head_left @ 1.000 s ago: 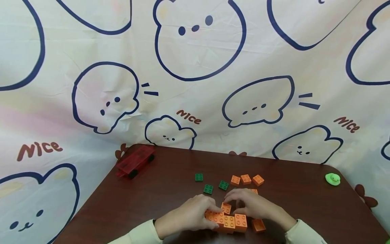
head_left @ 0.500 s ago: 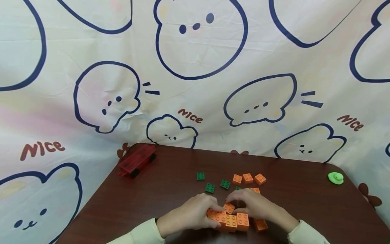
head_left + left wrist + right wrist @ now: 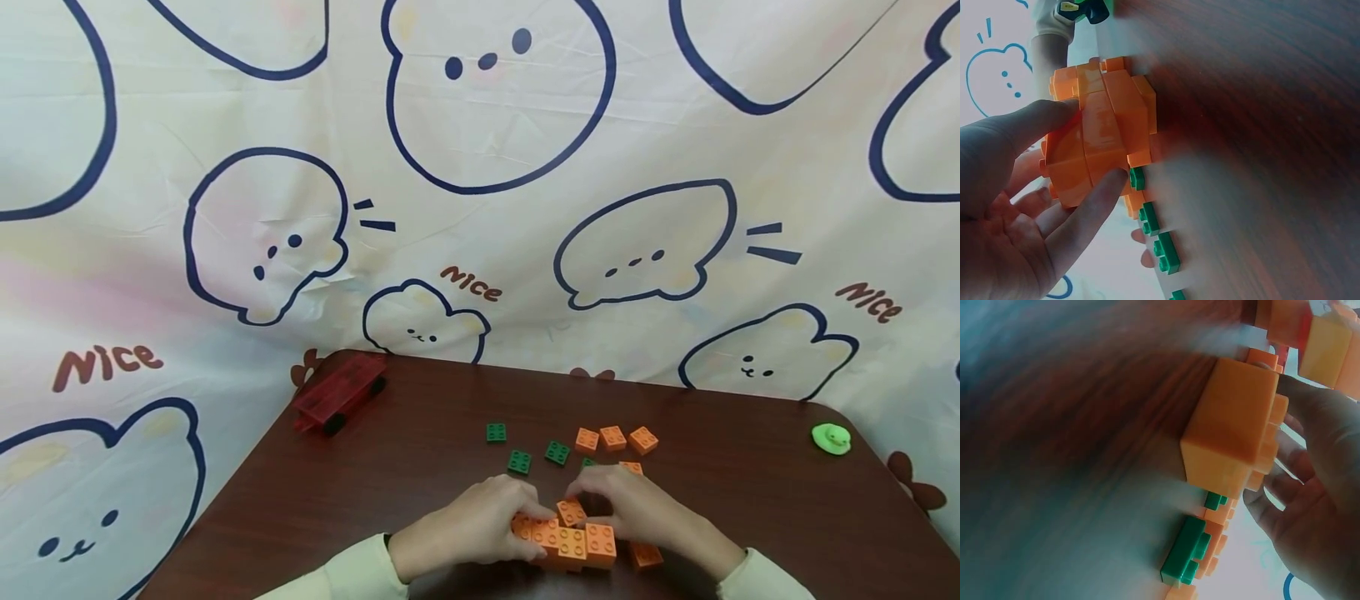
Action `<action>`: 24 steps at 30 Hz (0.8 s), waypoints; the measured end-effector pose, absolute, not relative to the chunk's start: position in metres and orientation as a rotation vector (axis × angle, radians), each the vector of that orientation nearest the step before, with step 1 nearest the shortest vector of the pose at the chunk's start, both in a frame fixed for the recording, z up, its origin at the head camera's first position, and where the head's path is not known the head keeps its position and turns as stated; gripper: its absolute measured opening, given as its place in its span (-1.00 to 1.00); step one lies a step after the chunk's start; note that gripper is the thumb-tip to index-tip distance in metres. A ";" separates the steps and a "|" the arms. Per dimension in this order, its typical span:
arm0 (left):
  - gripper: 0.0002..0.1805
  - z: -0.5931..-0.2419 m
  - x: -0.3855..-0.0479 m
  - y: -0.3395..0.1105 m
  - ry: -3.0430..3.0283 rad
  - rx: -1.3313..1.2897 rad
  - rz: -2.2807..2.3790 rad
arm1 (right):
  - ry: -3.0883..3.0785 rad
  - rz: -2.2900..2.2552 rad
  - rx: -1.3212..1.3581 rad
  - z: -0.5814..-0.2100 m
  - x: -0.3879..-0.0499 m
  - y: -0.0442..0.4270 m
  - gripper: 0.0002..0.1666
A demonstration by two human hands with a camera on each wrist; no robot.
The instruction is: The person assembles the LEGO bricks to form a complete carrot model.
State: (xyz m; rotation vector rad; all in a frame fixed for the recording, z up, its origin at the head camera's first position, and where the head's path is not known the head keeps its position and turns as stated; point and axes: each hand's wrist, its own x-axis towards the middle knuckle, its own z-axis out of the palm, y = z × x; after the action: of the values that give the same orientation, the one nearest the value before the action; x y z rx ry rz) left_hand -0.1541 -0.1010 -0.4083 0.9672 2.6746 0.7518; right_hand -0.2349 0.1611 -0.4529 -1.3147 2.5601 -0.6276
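My left hand (image 3: pixel 476 523) grips a cluster of joined orange bricks (image 3: pixel 572 543) low in the head view. In the left wrist view, the thumb and a finger of that hand (image 3: pixel 1013 240) press opposite sides of the cluster (image 3: pixel 1100 128). Just behind it, my right hand (image 3: pixel 637 507) pinches a small orange brick (image 3: pixel 571 512) between thumb and finger, studs up and slightly turned. A loose orange brick (image 3: pixel 646 556) lies beneath the right wrist; it looks large in the right wrist view (image 3: pixel 1232 412), in front of my right hand (image 3: pixel 1329 512).
Green bricks (image 3: pixel 519 462) and orange bricks (image 3: pixel 612 437) lie beyond the hands on the dark brown table (image 3: pixel 420 433). A translucent red wheeled toy (image 3: pixel 341 392) is at the back left, a light green toy (image 3: pixel 831 438) at the far right. A printed cloth hangs behind.
The small orange brick has shifted slightly right and turned a little, along with my right fingers. My left hand keeps its grip on the cluster. The head view has shifted slightly.
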 end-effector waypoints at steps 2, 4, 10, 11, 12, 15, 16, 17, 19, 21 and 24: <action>-0.56 -0.408 -0.155 -0.101 2.669 0.967 0.759 | 2.600 -0.580 -1.313 -0.452 -0.233 0.162 -0.71; -0.56 -0.408 -0.156 -0.101 2.660 0.968 0.767 | 2.615 -0.550 -1.300 -0.450 -0.232 0.162 -0.72; -0.57 -0.409 -0.157 -0.103 2.635 0.960 0.790 | 2.599 -0.553 -1.280 -0.442 -0.230 0.165 -0.70; -0.57 -0.409 -0.157 -0.103 2.635 0.957 0.789 | 2.598 -0.570 -1.287 -0.440 -0.230 0.166 -0.70; -0.58 -0.409 -0.157 -0.103 2.634 0.956 0.786 | 2.602 -0.586 -1.300 -0.439 -0.230 0.168 -0.70; -0.58 -0.409 -0.157 -0.103 2.636 0.949 0.775 | 2.612 -0.640 -1.338 -0.434 -0.229 0.174 -0.70; -0.58 -0.409 -0.157 -0.103 2.635 0.948 0.773 | 2.613 -0.654 -1.346 -0.432 -0.228 0.176 -0.70; -0.58 -0.409 -0.157 -0.103 2.636 0.948 0.767 | 2.616 -0.661 -1.353 -0.430 -0.228 0.177 -0.70; -0.57 -0.409 -0.156 -0.103 2.637 0.947 0.760 | 2.628 -0.664 -1.363 -0.426 -0.226 0.179 -0.70; -0.57 -0.409 -0.156 -0.103 2.639 0.951 0.757 | 2.639 -0.682 -1.377 -0.422 -0.223 0.181 -0.71; -0.57 -0.408 -0.156 -0.103 2.642 0.954 0.759 | 2.666 -0.728 -1.412 -0.417 -0.219 0.182 -0.72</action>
State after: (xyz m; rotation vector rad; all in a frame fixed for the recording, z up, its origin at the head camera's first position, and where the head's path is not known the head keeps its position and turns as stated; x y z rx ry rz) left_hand -0.1556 -0.1027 -0.4081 0.9538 2.6418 0.7588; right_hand -0.2187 0.1817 -0.4166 -1.4125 2.6660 -0.7279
